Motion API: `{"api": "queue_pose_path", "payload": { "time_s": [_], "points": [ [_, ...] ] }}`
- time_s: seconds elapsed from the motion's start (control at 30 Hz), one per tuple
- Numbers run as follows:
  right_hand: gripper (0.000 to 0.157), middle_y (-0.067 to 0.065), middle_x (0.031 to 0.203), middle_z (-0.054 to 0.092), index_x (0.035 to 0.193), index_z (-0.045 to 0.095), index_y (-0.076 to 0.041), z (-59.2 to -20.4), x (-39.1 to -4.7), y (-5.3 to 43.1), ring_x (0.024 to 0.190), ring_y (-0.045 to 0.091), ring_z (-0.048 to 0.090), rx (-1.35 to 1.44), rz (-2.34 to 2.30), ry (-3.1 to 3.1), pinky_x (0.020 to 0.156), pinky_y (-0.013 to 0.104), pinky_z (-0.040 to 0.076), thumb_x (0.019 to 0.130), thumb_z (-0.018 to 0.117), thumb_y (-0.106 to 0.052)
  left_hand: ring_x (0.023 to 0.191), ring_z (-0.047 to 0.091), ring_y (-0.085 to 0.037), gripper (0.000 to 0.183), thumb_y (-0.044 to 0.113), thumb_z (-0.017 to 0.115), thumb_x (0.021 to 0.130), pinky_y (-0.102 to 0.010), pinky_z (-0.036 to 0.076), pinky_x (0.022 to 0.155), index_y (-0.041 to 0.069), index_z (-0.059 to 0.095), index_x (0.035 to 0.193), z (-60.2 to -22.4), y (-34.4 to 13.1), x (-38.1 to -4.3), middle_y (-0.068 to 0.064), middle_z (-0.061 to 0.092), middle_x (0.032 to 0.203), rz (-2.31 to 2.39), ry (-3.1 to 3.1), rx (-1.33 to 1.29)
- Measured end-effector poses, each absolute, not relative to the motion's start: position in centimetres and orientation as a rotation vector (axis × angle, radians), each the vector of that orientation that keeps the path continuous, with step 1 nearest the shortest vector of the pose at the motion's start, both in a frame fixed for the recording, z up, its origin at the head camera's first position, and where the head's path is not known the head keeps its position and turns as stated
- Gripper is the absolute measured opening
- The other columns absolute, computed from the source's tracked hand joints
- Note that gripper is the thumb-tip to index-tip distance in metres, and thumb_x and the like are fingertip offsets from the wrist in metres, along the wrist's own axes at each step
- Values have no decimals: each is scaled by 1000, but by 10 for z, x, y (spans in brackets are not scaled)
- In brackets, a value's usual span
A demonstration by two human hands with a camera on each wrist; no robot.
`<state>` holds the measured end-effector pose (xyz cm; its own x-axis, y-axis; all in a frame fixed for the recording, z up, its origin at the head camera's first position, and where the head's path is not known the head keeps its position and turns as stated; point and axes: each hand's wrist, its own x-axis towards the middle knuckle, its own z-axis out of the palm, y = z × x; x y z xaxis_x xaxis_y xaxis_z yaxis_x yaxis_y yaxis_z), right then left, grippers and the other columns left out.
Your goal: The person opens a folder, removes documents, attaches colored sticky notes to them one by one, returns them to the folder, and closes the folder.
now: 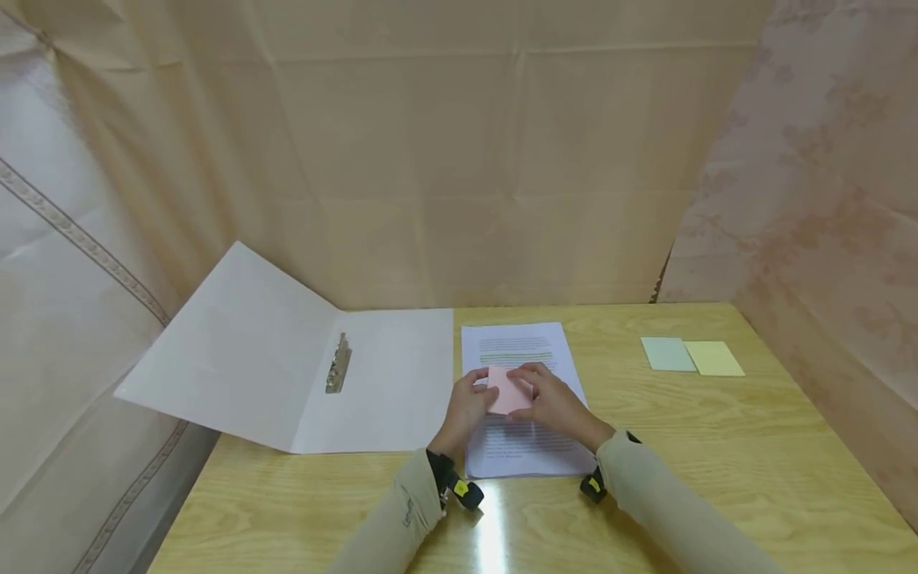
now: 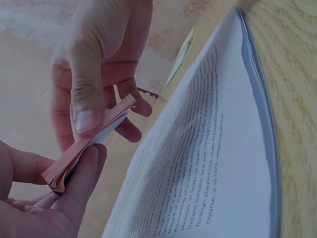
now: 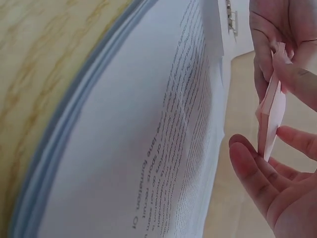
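A pink sticky note pad [image 1: 510,391] is held over a stack of printed sheets [image 1: 527,458], one of which has a green highlighted band. My left hand [image 1: 464,410] pinches the pad's left side, thumb on the near face. From the right, my right hand [image 1: 559,408] grips the same pad with its thumb and fingertips. Seen edge-on in the left wrist view, the pad [image 2: 74,156] has leaves fanned slightly apart at its lower end. The right wrist view shows the pad [image 3: 269,119] tilted between the fingers of both hands.
An open white folder [image 1: 402,375] with a metal clip [image 1: 339,364] lies left of the sheets, its cover raised and leaning outward. Pale green [image 1: 668,354] and yellow [image 1: 714,359] sticky note pads lie at the table's right. Curtains [image 1: 459,159] hang behind the table and along its sides.
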<state>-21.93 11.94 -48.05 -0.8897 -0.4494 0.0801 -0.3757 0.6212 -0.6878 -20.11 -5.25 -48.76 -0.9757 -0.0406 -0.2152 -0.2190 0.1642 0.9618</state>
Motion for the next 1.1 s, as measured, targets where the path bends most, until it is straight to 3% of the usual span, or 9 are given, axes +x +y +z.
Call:
{"api": "queue_pose_path", "payload": {
  "time_s": [0.3,0.5,0.73,0.97,1.1],
  "points": [
    [58,17,145,47,132,59,-4,-480,-216,136,101,29,64,-735,-1152,2711,82,39,55,85,75,-35,96,70,-22,46,18,61,90,-33,53,83,4,56,133,-493,-41,-204,-15,71,111,1979,2271,-325],
    [40,22,134,54,124,63,1,-482,-220,143,105,34,62,-799,-1226,2777,80,41,55,86,68,-12,101,68,-18,45,34,57,95,-34,52,87,6,60,130,-492,-33,-208,-11,71,115,1973,2288,-318],
    [29,20,119,65,111,72,1,-484,-225,141,110,36,62,-788,-1262,2918,86,47,54,84,60,1,100,68,-19,59,46,55,96,-34,54,87,2,54,136,-490,-39,-205,-15,68,121,1962,2259,-203],
    [17,20,106,70,101,74,4,-484,-228,140,98,36,66,-780,-1348,2961,80,47,55,91,65,-7,84,72,-16,66,27,71,89,-32,58,80,1,43,143,-490,-45,-202,-19,71,114,2034,2091,-4],
    [17,18,105,71,102,74,2,-484,-227,136,99,35,67,-816,-1321,2930,84,48,54,91,65,-7,83,70,-13,59,23,71,89,-27,56,76,0,50,139,-490,-49,-202,-17,72,109,1967,2199,-45]
  ]
}}
